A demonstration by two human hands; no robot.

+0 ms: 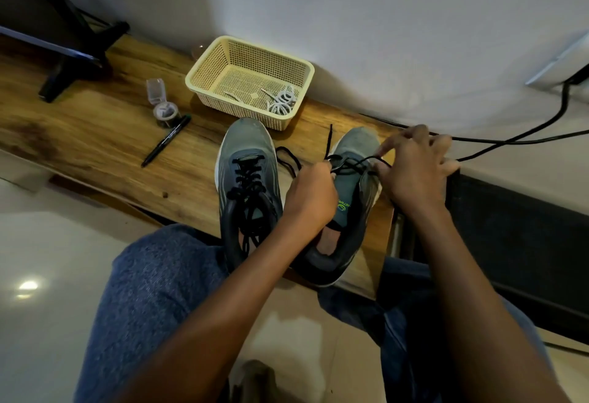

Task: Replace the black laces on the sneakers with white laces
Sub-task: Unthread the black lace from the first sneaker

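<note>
Our left hand (310, 193) and right hand (414, 168) each pinch the black lace (350, 163) over the right sneaker (350, 198) on the wooden bench (95, 134). White laces (282, 101) lie in the far basket (248, 51).

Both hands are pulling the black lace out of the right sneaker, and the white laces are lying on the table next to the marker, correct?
Not quite. The head view shows the white laces inside the basket, not beside the marker. The rest holds: the left hand and right hand are working the black lace on the right sneaker.
</note>
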